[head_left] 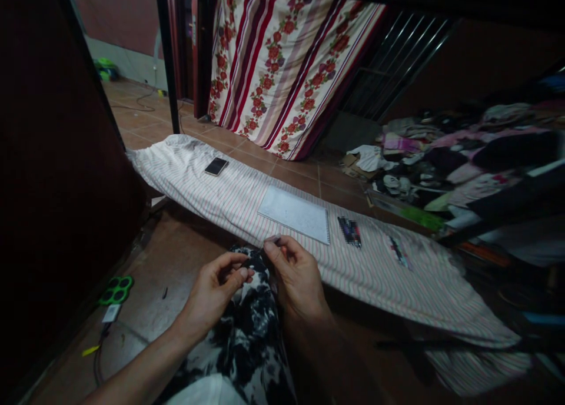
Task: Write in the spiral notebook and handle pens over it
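Both hands are raised over my lap, close to the near edge of a striped cloth. My right hand [298, 272] pinches a small, thin thing [272, 238] between thumb and forefinger; it is too small to name. My left hand [220, 281] is just left of it with fingers curled towards the thumb, and anything in them is too small to make out. Beyond the hands a spiral notebook [295, 213] lies on the striped cloth [247, 199]. Below them are the patterned black-and-white trousers [251, 322].
A phone [216, 166] lies left on the cloth; a small dark packet [350, 232] and another small item [399, 252] lie right. On the floor at left is a green four-ringed object [116, 290] with a cable. Clothes [463, 152] are heaped at right, behind a floral curtain [282, 63].
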### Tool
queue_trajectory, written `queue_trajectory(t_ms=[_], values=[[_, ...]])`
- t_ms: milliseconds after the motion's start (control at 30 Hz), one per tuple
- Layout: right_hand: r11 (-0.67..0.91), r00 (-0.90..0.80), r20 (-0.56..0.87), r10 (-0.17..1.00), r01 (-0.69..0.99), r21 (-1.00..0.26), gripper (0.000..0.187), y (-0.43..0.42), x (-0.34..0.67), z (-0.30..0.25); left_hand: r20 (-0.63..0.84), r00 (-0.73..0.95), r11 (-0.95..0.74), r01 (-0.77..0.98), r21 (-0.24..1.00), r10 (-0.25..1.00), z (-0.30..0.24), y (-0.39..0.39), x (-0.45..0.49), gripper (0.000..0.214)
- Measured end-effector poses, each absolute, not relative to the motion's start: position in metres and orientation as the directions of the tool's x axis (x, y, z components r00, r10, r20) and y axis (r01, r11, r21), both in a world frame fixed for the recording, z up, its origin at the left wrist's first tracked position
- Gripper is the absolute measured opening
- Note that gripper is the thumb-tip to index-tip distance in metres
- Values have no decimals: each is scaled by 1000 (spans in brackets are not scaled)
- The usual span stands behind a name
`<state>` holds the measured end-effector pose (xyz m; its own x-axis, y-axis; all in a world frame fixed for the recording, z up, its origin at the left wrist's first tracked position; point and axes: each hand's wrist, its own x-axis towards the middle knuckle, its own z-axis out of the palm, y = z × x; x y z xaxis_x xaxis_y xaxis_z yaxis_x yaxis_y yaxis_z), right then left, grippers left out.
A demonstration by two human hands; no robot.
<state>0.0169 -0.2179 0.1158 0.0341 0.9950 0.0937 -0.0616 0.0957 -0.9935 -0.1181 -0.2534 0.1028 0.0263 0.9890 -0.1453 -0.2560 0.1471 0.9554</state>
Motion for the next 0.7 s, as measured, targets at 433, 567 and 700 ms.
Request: queue_trajectory(t_ms=[433,567,700], values=[[142,86,141,986,-8,-990,17,-181,28,113,-114,10,114,-213,970,993,91,-212,-109,27],[127,102,127,987,-1,-992,17,-157,34,108,-107,48,115,-199,973,993,82,-186,-106,26],[119,124,115,986,-32,-992,18,-128,36,103,-87,29,91,-200,976,996,72,-156,-103,25]])
